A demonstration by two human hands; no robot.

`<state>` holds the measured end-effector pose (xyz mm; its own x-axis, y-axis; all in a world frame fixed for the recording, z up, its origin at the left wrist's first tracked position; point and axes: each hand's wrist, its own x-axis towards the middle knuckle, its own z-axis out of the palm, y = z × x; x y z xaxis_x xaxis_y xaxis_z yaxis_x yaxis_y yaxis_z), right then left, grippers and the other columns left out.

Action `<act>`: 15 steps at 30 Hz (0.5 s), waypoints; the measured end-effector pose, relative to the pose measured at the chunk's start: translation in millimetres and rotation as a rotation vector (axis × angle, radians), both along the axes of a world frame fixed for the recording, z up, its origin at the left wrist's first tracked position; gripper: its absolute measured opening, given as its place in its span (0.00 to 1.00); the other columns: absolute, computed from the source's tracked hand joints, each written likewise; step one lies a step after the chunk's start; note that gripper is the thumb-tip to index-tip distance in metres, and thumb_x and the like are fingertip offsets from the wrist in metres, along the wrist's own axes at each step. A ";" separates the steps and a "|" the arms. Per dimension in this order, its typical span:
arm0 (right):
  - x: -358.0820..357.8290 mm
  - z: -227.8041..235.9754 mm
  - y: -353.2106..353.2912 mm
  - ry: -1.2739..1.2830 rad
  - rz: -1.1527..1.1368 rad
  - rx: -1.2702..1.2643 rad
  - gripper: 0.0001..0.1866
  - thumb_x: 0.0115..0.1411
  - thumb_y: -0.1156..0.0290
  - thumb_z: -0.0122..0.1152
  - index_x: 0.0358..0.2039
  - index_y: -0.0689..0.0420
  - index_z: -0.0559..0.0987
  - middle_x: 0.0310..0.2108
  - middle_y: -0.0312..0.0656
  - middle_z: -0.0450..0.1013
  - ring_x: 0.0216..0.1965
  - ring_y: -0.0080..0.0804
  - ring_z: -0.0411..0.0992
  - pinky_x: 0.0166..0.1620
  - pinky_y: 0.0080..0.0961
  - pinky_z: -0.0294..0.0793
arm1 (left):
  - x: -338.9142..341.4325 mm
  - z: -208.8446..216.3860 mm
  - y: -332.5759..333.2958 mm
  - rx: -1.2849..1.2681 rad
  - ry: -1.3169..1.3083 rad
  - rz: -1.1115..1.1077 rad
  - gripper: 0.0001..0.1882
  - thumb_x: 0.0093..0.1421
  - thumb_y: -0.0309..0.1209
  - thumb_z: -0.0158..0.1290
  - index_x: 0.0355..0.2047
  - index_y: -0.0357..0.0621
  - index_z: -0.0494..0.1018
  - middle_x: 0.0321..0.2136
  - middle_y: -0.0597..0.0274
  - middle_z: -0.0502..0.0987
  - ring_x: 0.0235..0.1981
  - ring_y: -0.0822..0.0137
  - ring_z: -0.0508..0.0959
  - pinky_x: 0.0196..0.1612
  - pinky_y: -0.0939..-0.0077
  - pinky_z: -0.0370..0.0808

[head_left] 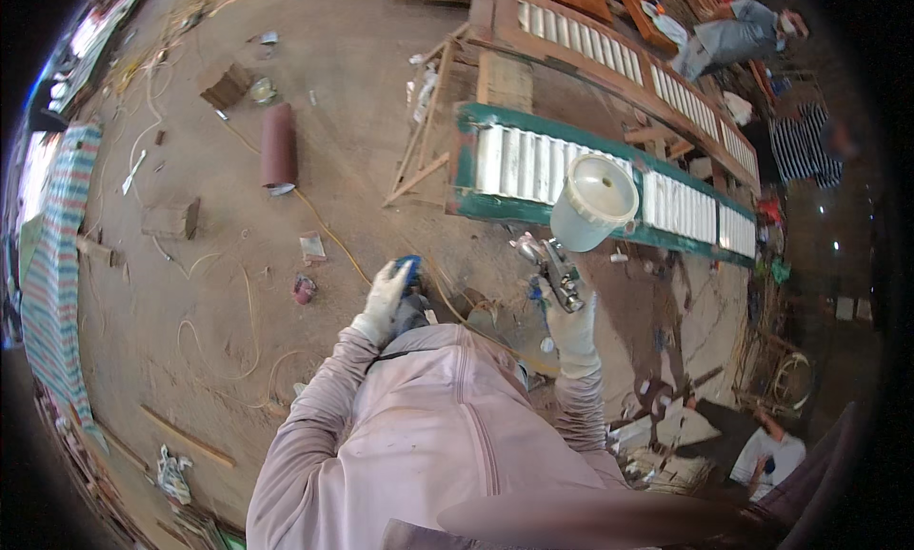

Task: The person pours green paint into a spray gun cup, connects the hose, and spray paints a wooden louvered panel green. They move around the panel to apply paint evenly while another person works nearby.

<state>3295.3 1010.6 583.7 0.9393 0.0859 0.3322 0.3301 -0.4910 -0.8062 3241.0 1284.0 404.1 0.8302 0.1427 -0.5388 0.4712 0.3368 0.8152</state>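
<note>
My right hand [571, 329], in a pale glove, grips a metal spray gun [557, 276] by its handle. On top of the gun sits a translucent white plastic paint cup [592, 207], upright or nearly so. My left hand [383, 300], gloved too, is closed on a small blue object [410, 267] whose kind I cannot make out. Beyond the paint cup lies a green-framed louvred panel [464, 169] with white slats; the cup overlaps part of its near edge. Behind that is a brown wooden louvred panel [571, 28], also with pale slats.
A wooden trestle [419, 174] stands by the panels. A yellowish hose [328, 228] runs over the dirt floor past a reddish-brown roll [278, 145] and wooden blocks [171, 219]. Other people [738, 36] are at the far right, one [766, 455] at the lower right. A striped tarp [62, 236] hangs left.
</note>
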 end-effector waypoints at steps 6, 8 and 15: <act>-25.8 -10.9 -51.5 0.363 -0.237 0.063 0.15 0.53 0.69 0.74 0.36 0.62 0.77 0.29 0.42 0.75 0.30 0.31 0.73 0.35 0.29 0.72 | -35.3 -77.6 44.7 0.089 0.362 -0.082 0.15 0.66 0.41 0.52 0.48 0.48 0.74 0.35 0.66 0.80 0.30 0.72 0.78 0.30 0.77 0.73; -31.8 -13.7 -53.8 0.591 -0.347 0.021 0.17 0.53 0.68 0.74 0.37 0.63 0.76 0.30 0.42 0.74 0.31 0.31 0.71 0.35 0.29 0.71 | -42.3 -99.4 51.1 0.069 0.415 -0.061 0.13 0.66 0.40 0.52 0.46 0.50 0.75 0.33 0.66 0.80 0.27 0.71 0.77 0.26 0.76 0.72; -43.8 -18.9 -51.5 0.342 -0.218 -0.204 0.25 0.52 0.65 0.76 0.40 0.66 0.71 0.35 0.44 0.69 0.32 0.32 0.69 0.36 0.30 0.70 | -44.5 -135.1 54.6 0.146 0.493 -0.044 0.11 0.65 0.40 0.52 0.44 0.51 0.75 0.30 0.66 0.79 0.25 0.71 0.77 0.24 0.75 0.72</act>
